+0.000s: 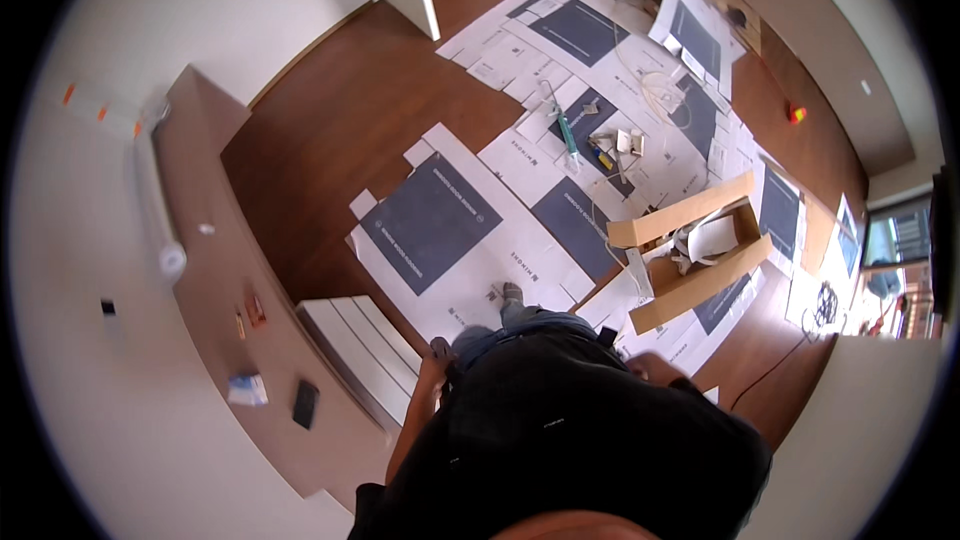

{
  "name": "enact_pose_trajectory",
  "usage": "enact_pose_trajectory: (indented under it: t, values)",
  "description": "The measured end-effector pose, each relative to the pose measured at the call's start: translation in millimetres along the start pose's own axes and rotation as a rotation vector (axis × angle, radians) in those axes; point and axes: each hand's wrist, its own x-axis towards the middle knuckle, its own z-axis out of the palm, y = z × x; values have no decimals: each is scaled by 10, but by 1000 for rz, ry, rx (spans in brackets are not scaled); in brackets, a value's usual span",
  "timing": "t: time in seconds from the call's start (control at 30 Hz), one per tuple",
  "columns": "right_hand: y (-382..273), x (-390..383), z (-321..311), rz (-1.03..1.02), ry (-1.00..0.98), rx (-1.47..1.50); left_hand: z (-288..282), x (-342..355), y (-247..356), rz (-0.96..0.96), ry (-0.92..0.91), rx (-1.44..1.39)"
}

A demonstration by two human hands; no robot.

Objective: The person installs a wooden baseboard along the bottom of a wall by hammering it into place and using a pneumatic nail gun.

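My left hand point(433, 370) is beside my left hip, its fingers curled against a small dark object point(441, 347) whose kind I cannot make out. Just left of it, a stack of long white boards point(365, 340) leans or lies along the low ledge point(225, 270). By my right hip, my right hand point(655, 369) is smeared by motion and partly hidden by my black shirt. Whether it holds anything cannot be seen. Nearest to that hand is a long open cardboard box point(690, 240) with white wrapping inside.
Flattened white cardboard sheets point(520, 270) with dark panels cover much of the brown floor. On them lie a green caulking gun point(568, 136) and a yellow-handled tool point(602, 156). A phone point(306, 404) and small packets rest on the ledge. A black cable point(822, 310) coils at far right.
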Motion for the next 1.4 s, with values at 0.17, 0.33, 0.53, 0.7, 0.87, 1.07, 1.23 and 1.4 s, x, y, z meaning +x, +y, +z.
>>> enact_pose_trajectory:
  t: [0.17, 0.33, 0.53, 0.7, 0.87, 1.07, 1.23, 1.4]
  values:
    - [-2045, 501, -1432, 139, 81, 50, -768, 1067, 647, -312, 12, -310]
    - [-4132, 569, -2981, -183, 113, -12, -1338, 2783, 771, -3, 30, -12]
    - [-5323, 394, -3002, -30, 94, 375, -2450, 4395, 1365, 204, -186, 275]
    - [-5844, 681, -3289, 166, -13, 196, -3063, 6420, 1399, 641, -138, 867]
    - [-5654, 316, -2988, -729, 470, 91, -4076, 7619, 2226, 858, -270, 801]
    - [-7115, 698, -4457, 152, -101, 400, -4263, 9018, 3884, 834, -107, 767]
    - [-8435, 791, -5789, 82, 85, 490, -4762, 9540, 5748, 665, -289, 482]
    - [-9974, 391, -7130, -95, 327, 409, -5034, 10706, 6486, 441, -393, 349]
